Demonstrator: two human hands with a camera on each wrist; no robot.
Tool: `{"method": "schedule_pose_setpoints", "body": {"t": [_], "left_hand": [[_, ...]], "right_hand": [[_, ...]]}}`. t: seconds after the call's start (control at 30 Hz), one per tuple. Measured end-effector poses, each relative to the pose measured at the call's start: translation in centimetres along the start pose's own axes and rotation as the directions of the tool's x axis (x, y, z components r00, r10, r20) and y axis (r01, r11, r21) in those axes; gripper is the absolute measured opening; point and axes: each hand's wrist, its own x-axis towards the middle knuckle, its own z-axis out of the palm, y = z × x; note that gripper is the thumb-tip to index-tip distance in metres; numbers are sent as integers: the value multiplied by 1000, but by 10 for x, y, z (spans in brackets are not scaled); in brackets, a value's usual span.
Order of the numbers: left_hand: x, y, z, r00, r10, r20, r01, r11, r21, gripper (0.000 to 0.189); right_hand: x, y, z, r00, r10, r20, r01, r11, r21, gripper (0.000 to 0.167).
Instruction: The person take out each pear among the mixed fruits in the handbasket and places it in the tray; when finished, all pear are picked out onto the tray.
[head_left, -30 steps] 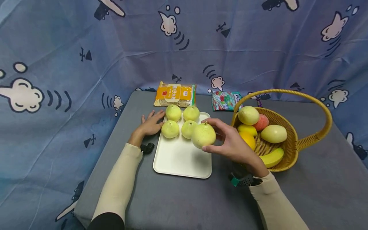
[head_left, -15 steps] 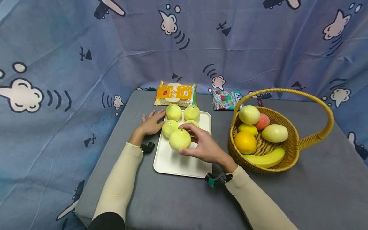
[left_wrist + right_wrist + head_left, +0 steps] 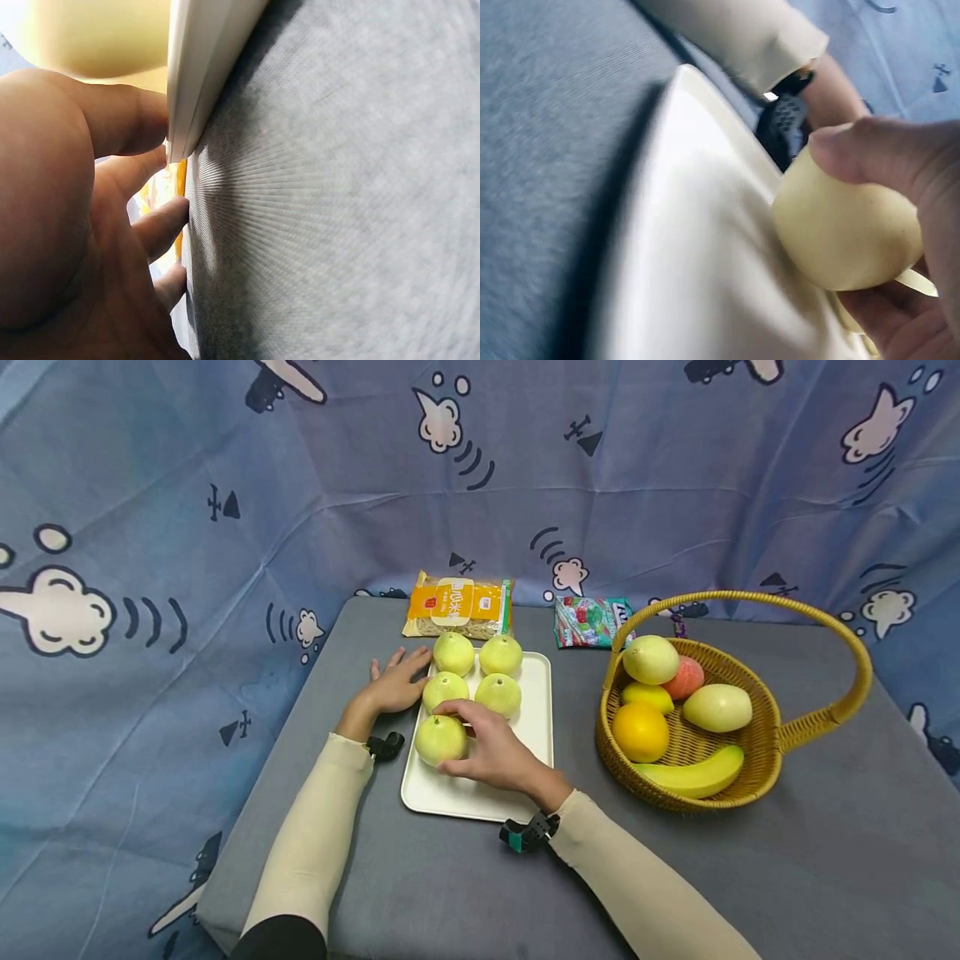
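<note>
My right hand (image 3: 498,750) pinches a round yellow-green pear (image 3: 440,741) between thumb and fingers, over the left side of the white tray (image 3: 480,802). In the right wrist view the pear (image 3: 847,225) is close over the tray's surface (image 3: 697,225), thumb on one side and fingers on the other. Several similar pears (image 3: 498,695) sit in two rows at the far end of the tray. My left hand (image 3: 393,683) rests at the tray's left edge with fingers spread. In the left wrist view its thumb (image 3: 127,120) lies against the tray's rim (image 3: 202,75).
Right of the tray stands a wicker basket (image 3: 767,752) with a tall handle, holding a banana (image 3: 697,774), an orange (image 3: 640,732) and other fruit. Behind the tray lie a yellow food bag (image 3: 459,603) and a green packet (image 3: 590,621). A patterned blue curtain (image 3: 360,460) hangs behind the grey table.
My right hand has carried the pear leftward from the tray's right side and lowered it beside the near-left pear. The left hand has stayed in place.
</note>
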Motion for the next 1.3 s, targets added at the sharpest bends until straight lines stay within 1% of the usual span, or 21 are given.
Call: {"method": "schedule_pose_setpoints", "body": {"t": [0.13, 0.3, 0.47, 0.57, 0.63, 0.73, 0.87, 0.93, 1.07, 1.17, 1.23, 1.3], "left_hand": [[-1, 1, 0, 1000, 5, 3, -5, 1000, -3, 63], [-3, 0, 0, 1000, 11, 0, -11, 1000, -3, 63], [-1, -2, 2, 1000, 9, 2, -9, 1000, -3, 63], [1, -3, 3, 1000, 4, 5, -4, 1000, -1, 62], [1, -3, 3, 1000, 2, 6, -2, 1000, -1, 62], [1, -2, 3, 1000, -2, 6, 2, 1000, -4, 62], [0, -1, 2, 1000, -5, 10, 5, 1000, -18, 62], [0, -1, 2, 1000, -7, 14, 7, 1000, -25, 62], [0, -1, 1, 1000, -7, 20, 8, 1000, -30, 63], [0, -1, 0, 1000, -2, 19, 2, 1000, -30, 63], [0, -1, 0, 1000, -1, 17, 1, 999, -33, 63], [0, -1, 0, 1000, 0, 16, 1, 999, -35, 63]], "right_hand": [[1, 5, 8, 998, -36, -44, 33, 997, -69, 77], [-1, 5, 11, 995, -42, -91, 32, 993, -115, 79], [-4, -5, 3, 997, -29, -76, 15, 983, -185, 81], [-9, -14, -10, 998, -42, -51, 32, 983, -182, 80], [-14, -19, -22, 997, -61, -37, 55, 988, -146, 78], [-23, -26, -44, 997, -77, -24, 75, 995, -66, 76], [-41, -34, -78, 998, -52, -42, 53, 998, 26, 73], [-51, -37, -96, 998, -31, -58, 33, 999, 39, 72], [-73, -42, -135, 995, 14, -99, -19, 998, -58, 68], [-89, -43, -165, 989, 37, -146, -61, 985, -160, 64], [-99, -44, -185, 985, 43, -168, -84, 966, -245, 62], [-108, -46, -204, 982, 65, -180, -125, 930, -345, 60]]}}
